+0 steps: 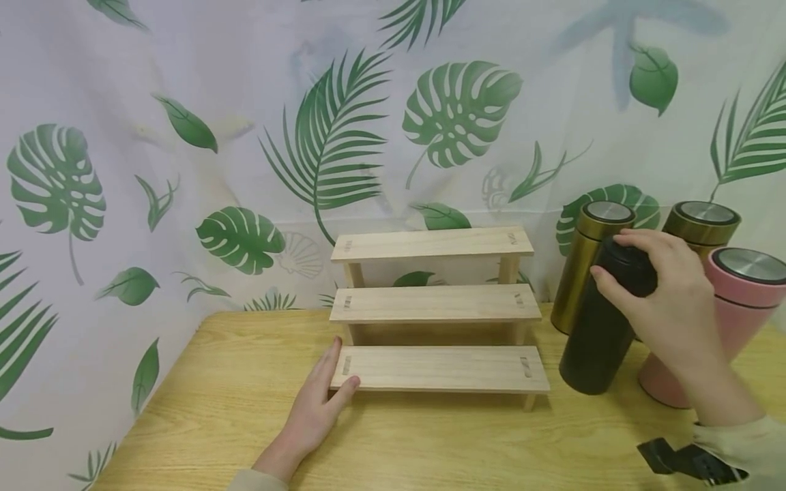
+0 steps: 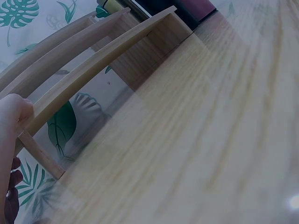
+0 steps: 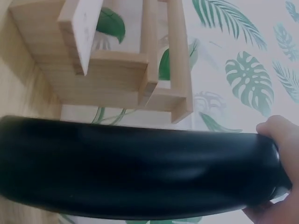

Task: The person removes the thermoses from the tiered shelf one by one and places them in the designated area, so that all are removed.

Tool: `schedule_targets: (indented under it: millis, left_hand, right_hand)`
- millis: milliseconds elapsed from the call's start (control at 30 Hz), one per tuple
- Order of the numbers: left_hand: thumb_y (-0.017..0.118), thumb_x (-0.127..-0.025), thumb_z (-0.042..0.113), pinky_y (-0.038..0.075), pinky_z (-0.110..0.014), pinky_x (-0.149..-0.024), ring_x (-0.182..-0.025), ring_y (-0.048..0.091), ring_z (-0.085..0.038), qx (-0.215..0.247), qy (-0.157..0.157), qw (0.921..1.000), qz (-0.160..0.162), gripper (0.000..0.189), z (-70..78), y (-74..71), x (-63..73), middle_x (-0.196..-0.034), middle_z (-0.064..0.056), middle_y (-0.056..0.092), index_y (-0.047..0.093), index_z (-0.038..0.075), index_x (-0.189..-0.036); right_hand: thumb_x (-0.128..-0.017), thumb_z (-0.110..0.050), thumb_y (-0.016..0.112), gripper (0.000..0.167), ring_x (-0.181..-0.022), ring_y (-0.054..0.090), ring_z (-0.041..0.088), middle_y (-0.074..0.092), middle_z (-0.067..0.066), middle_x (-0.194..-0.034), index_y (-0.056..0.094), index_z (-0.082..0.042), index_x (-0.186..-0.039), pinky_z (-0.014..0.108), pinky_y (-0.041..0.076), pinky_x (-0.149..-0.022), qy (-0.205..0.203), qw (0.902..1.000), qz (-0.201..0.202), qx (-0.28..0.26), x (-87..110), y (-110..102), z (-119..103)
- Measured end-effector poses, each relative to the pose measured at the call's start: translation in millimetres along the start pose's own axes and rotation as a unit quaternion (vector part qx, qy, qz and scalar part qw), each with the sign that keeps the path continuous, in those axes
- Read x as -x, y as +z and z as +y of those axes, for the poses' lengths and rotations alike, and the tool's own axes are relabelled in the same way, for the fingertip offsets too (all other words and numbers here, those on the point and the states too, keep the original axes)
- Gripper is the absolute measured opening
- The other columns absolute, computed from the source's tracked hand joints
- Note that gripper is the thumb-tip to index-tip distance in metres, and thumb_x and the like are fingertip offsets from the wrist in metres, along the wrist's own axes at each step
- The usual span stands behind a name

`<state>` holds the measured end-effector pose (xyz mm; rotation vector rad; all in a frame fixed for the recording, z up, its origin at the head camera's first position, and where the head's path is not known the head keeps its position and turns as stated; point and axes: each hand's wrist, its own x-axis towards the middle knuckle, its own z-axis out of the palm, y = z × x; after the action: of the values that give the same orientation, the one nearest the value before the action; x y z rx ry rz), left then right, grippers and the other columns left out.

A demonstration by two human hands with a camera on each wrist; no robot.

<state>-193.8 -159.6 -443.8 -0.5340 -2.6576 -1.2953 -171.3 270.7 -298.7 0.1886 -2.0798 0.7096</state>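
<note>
A three-step wooden display rack (image 1: 439,368) stands on the table with bare steps. At its lower left end, my left hand (image 1: 313,402) holds the bottom step, thumb on the front corner and fingers along the side. In the left wrist view, the thumb (image 2: 21,109) lies on the step's edge. My right hand (image 1: 672,307) grips the lid of a black thermos bottle (image 1: 595,341) from above, right of the rack. Across the right wrist view, the bottle's dark body (image 3: 140,168) hides much behind it. Whether its base touches the table cannot be told.
Behind the black bottle stands a gold thermos (image 1: 571,273), and another gold thermos (image 1: 706,221) is partly hidden farther right. A pink thermos (image 1: 746,293) is close beside my right hand. The wooden table (image 1: 202,395) meets a leaf-patterned cloth (image 1: 233,164) at the back.
</note>
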Motion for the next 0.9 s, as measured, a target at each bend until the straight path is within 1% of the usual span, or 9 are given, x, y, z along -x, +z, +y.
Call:
schedule_targets:
  millis: [67, 133, 333, 433, 533, 600, 700, 800, 900]
  left_hand:
    - [0.049, -0.098, 0.044, 0.018, -0.051, -0.112, -0.142, 0.020, -0.028, 0.000, 0.001, 1.0000, 0.001, 0.072, 0.0, -0.2, 0.0, -0.157, -0.009, 0.020, 0.015, 0.015, -0.154]
    - [0.049, -0.098, 0.044, 0.018, -0.051, -0.112, -0.142, 0.019, -0.028, 0.001, 0.001, 1.0000, -0.001, 0.072, 0.1, -0.3, 0.0, -0.157, -0.009, 0.020, 0.015, 0.015, -0.154]
    - [0.050, -0.098, 0.043, 0.018, -0.051, -0.112, -0.142, 0.020, -0.029, 0.001, 0.003, 1.0000, 0.001, 0.072, 1.7, -0.8, 0.1, -0.157, -0.010, 0.020, 0.016, 0.011, -0.154]
    - [0.049, -0.098, 0.043, 0.018, -0.052, -0.112, -0.142, 0.020, -0.029, 0.002, -0.001, 1.0000, -0.001, 0.072, 2.9, -1.6, 0.2, -0.157, -0.009, 0.020, 0.016, 0.012, -0.154]
    - [0.049, -0.098, 0.043, 0.019, -0.052, -0.112, -0.141, 0.020, -0.028, 0.005, -0.002, 1.0000, -0.002, 0.072, 3.6, -2.1, 0.5, -0.157, -0.008, 0.020, 0.016, 0.012, -0.154]
    - [0.049, -0.098, 0.043, 0.019, -0.052, -0.112, -0.141, 0.021, -0.028, 0.007, -0.001, 1.0000, -0.004, 0.072, 3.8, -2.3, 0.6, -0.157, -0.008, 0.020, 0.016, 0.011, -0.154]
    - [0.049, -0.098, 0.043, 0.019, -0.052, -0.112, -0.141, 0.021, -0.028, 0.007, 0.002, 1.0000, -0.004, 0.072, 3.5, -2.5, 0.5, -0.157, -0.008, 0.020, 0.017, 0.010, -0.154]
    - [0.049, -0.098, 0.043, 0.018, -0.051, -0.112, -0.142, 0.020, -0.028, 0.006, 0.002, 1.0000, -0.003, 0.072, 3.3, -2.6, 0.5, -0.157, -0.008, 0.020, 0.017, 0.010, -0.154]
    - [0.049, -0.098, 0.043, 0.018, -0.052, -0.112, -0.142, 0.020, -0.028, 0.007, 0.004, 1.0000, -0.004, 0.072, 3.4, -2.4, 0.6, -0.157, -0.007, 0.020, 0.016, 0.009, -0.154]
  right_hand:
    - [-0.076, -0.012, 0.075, 0.048, -0.116, 0.044, 0.044, 0.053, 0.021, -0.127, 0.061, -0.002, -0.121, 0.049, 0.035, -0.099, 0.002, 0.9999, -0.009, -0.007, 1.6, 0.8, 1.5]
    - [-0.076, -0.012, 0.074, 0.049, -0.116, 0.042, 0.045, 0.051, 0.022, -0.127, 0.059, -0.001, -0.121, 0.054, 0.033, -0.098, -0.002, 0.9999, -0.010, -0.012, 3.6, 1.7, 3.6]
    - [-0.078, -0.016, 0.073, 0.050, -0.119, 0.041, 0.043, 0.049, 0.021, -0.130, 0.058, -0.001, -0.123, 0.052, 0.032, -0.099, -0.009, 0.9999, -0.008, -0.010, 8.2, 3.6, 7.2]
    - [-0.083, -0.035, 0.071, 0.055, -0.120, 0.040, 0.044, 0.049, 0.022, -0.131, 0.057, 0.000, -0.123, 0.053, 0.029, -0.102, -0.027, 0.9996, -0.004, -0.007, 7.7, 3.5, 7.6]
    - [-0.087, -0.056, 0.059, 0.070, -0.124, 0.037, 0.047, 0.048, 0.026, -0.130, 0.056, 0.006, -0.121, 0.056, 0.023, -0.107, -0.079, 0.9967, 0.017, 0.011, 6.0, 2.2, 3.2]
    - [-0.090, -0.061, 0.049, 0.076, -0.126, 0.036, 0.047, 0.047, 0.030, -0.129, 0.056, 0.009, -0.118, 0.057, 0.019, -0.108, -0.123, 0.9913, 0.037, 0.029, 5.0, 1.1, -4.2]
    - [-0.095, -0.048, 0.048, 0.062, -0.128, 0.037, 0.045, 0.051, 0.029, -0.126, 0.058, 0.010, -0.113, 0.056, 0.021, -0.109, -0.182, 0.9791, 0.082, 0.042, 7.1, 2.5, -20.8]
    - [-0.096, -0.036, 0.050, 0.047, -0.121, 0.046, 0.043, 0.056, 0.026, -0.122, 0.061, 0.009, -0.107, 0.053, 0.029, -0.107, -0.237, 0.9644, 0.113, 0.032, 13.5, 8.5, -36.1]
    - [-0.098, -0.030, 0.049, 0.042, -0.111, 0.053, 0.044, 0.060, 0.024, -0.117, 0.063, 0.009, -0.105, 0.048, 0.037, -0.103, -0.281, 0.9548, 0.091, 0.030, 23.8, 18.1, -43.5]
